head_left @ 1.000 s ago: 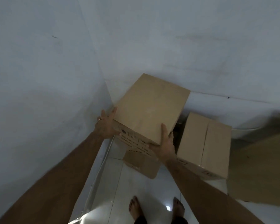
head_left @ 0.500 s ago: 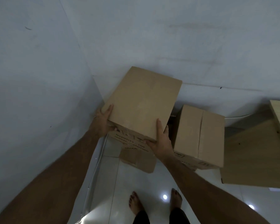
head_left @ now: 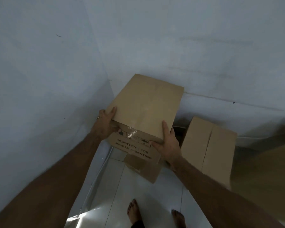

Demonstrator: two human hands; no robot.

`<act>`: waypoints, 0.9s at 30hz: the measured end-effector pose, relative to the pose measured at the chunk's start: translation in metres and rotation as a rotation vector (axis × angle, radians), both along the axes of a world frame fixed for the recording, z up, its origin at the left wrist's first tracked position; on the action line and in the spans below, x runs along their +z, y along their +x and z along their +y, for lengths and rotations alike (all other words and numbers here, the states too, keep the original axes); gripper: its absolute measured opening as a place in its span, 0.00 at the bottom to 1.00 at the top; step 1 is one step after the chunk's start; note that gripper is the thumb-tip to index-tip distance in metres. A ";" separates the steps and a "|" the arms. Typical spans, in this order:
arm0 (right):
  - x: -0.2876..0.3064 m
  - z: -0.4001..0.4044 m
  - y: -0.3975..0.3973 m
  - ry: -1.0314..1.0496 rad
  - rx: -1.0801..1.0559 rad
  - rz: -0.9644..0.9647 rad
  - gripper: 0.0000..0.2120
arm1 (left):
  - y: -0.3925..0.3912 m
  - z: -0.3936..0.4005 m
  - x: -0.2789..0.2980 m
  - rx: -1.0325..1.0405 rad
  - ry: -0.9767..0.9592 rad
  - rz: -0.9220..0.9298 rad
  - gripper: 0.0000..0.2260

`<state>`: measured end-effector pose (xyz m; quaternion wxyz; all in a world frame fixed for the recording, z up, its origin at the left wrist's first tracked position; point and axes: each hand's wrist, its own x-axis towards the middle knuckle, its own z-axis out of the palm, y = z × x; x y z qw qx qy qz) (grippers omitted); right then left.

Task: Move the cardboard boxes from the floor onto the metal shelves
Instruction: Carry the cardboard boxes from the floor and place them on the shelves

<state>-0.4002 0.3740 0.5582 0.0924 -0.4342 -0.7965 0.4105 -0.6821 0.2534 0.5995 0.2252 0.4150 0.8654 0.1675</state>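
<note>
- The cardboard box is held above the white tiled floor, in the corner where the two pale walls meet.
- The left hand grips the near left corner of the box: fingers on the top face, thumb on the printed front side.
- The right hand grips the near right corner: fingers along the top and right edge, thumb on the front side.
- The front side carries black print, including "QUANTITY" and "100".
- A lower box sits on the floor directly beneath.
- A second box stands on the floor to the right, apart from the held box.
- Two bare feet stand on the tiles.
</note>
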 end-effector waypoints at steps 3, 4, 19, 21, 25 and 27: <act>0.015 0.016 0.010 0.017 0.077 0.022 0.52 | 0.023 -0.011 0.017 0.077 0.005 0.041 0.52; 0.021 0.022 0.014 0.019 0.103 0.030 0.52 | 0.033 -0.015 0.023 0.108 0.007 0.054 0.52; 0.139 0.056 0.068 0.140 0.449 0.181 0.52 | 0.187 -0.087 0.114 0.536 0.165 0.258 0.45; 0.153 0.046 0.076 0.149 0.477 0.217 0.50 | 0.206 -0.101 0.125 0.572 0.184 0.299 0.43; 0.180 0.025 0.091 0.147 0.514 0.295 0.47 | 0.240 -0.127 0.150 0.636 0.228 0.397 0.42; 0.192 0.012 0.099 0.157 0.535 0.329 0.45 | 0.260 -0.143 0.160 0.674 0.247 0.437 0.41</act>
